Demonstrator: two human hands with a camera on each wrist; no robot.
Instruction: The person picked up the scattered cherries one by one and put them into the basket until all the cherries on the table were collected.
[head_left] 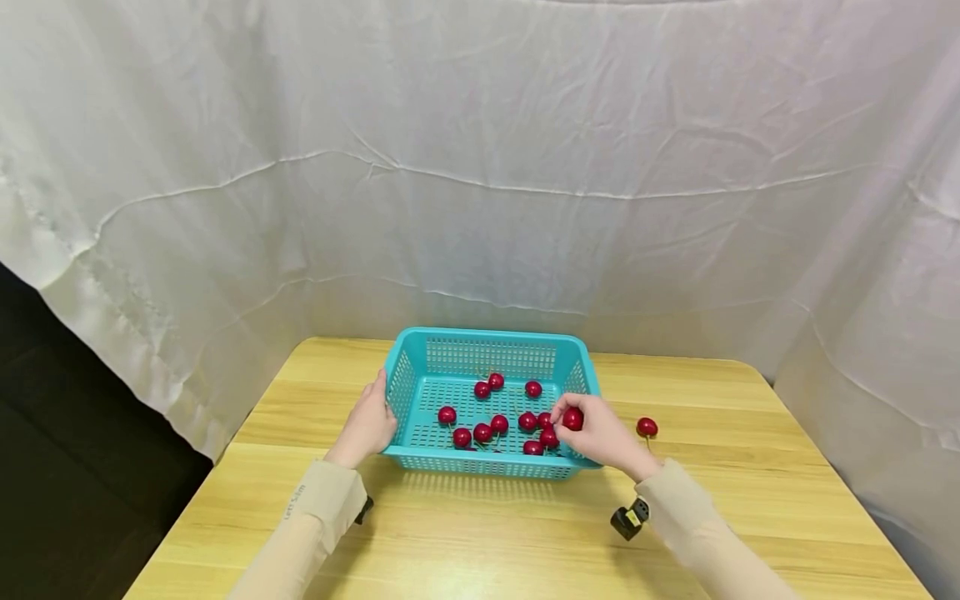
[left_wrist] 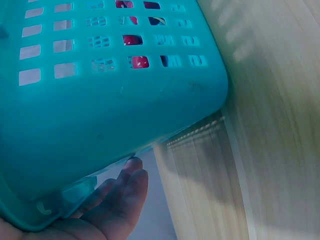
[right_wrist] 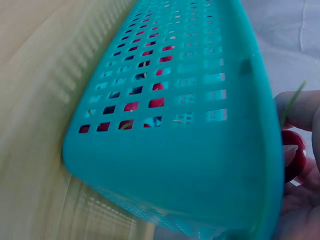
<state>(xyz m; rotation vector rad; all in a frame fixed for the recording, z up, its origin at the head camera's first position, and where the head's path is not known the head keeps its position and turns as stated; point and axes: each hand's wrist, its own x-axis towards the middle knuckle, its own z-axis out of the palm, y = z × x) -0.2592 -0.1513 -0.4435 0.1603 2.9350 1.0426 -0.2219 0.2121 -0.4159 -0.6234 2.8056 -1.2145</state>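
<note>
A turquoise plastic basket (head_left: 491, 464) with slotted walls sits on the wooden table, several dark red cherries (head_left: 483, 432) scattered over its floor. At the basket's left end, my left hand (head_left: 372, 421) grips the rim, its fingers (left_wrist: 131, 192) along the outside of the end wall. My right hand (head_left: 600, 429) is over the right end of the basket and holds a cherry (head_left: 572, 418) between thumb and fingers. The green stem (right_wrist: 294, 101) of that cherry sticks up in the right wrist view. Part of the right hand lies behind the basket wall there.
One loose cherry (head_left: 647, 427) with its stem lies on the table (head_left: 480, 546) to the right of the basket. A pale cloth curtain (head_left: 480, 208) hangs behind the table and around its sides. At the far left is a black surface (head_left: 67, 450).
</note>
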